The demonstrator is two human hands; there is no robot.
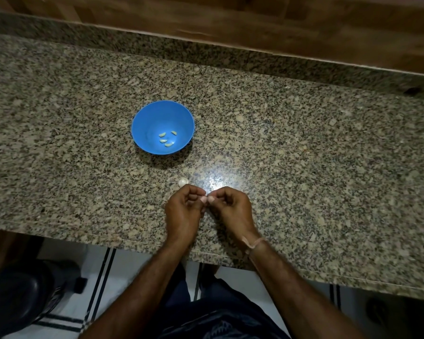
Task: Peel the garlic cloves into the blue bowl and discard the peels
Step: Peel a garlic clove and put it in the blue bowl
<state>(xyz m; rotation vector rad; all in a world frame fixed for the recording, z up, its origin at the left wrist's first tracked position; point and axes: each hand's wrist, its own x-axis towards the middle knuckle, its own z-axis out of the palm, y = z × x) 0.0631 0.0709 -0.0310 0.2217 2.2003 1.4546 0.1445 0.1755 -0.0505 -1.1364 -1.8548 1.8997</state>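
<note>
A blue bowl (142, 123) stands on the speckled granite counter (304, 148), with several pale peeled garlic cloves (166, 138) at its bottom. One unpeeled clove (182, 182) lies on the counter just beyond my hands. My left hand (184, 211) and my right hand (233, 209) meet near the counter's front edge, fingertips together, pinching a small garlic clove (204, 198) between them. Most of that clove is hidden by my fingers.
A wooden wall panel (255, 20) runs behind the counter's raised back edge. Below the front edge, a dark round bin (12, 297) stands on the white tiled floor at the left.
</note>
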